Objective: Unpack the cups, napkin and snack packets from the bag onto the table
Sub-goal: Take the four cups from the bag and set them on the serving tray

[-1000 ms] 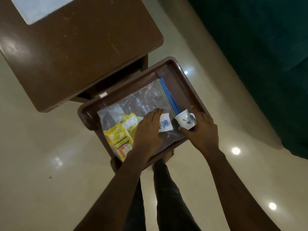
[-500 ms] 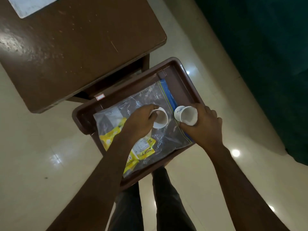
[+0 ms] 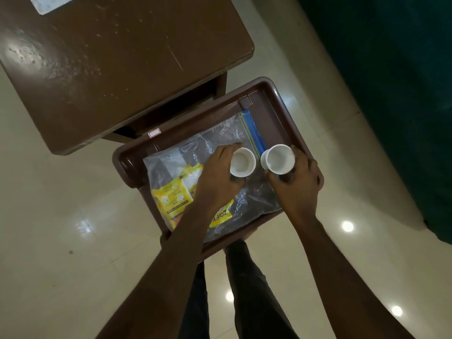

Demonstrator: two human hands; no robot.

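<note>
A clear zip bag [image 3: 220,143] with a blue seal strip lies in a brown tray [image 3: 274,99]. Yellow snack packets [image 3: 173,196] and something white show through the bag at its left end. My left hand [image 3: 217,179] grips a white cup [image 3: 242,162] mouth up above the bag. My right hand [image 3: 296,184] holds a second white cup [image 3: 278,159] upright beside it, near the bag's blue strip. The two cups stand apart by a small gap.
A dark brown table [image 3: 117,69] stands just beyond the tray, with a white sheet [image 3: 51,3] at its far left corner. Glossy cream floor tiles surround it. A dark green surface [image 3: 391,81] fills the right side. My legs show under the tray.
Both cups have been turned from lying on their sides to mouth up and lifted a little. The view has shifted closer to the tray.
</note>
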